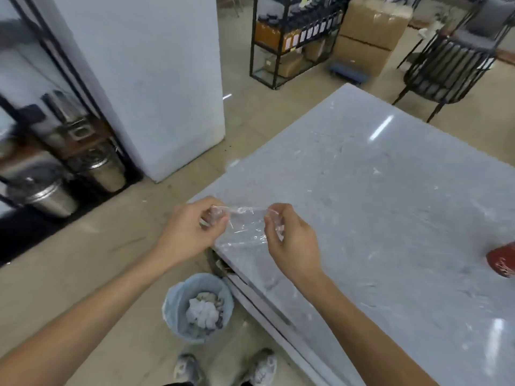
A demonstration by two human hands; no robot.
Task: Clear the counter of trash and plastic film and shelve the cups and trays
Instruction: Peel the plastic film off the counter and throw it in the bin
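Two hands, left hand [189,229], right hand [292,240], pinching plastic film [246,222] over counter [390,190] corner

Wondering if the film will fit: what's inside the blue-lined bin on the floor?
The bin holds crumpled white paper over darker scraps; anything beneath is covered.

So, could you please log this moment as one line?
hands: left, right both gripping film | at counter corner | bin below
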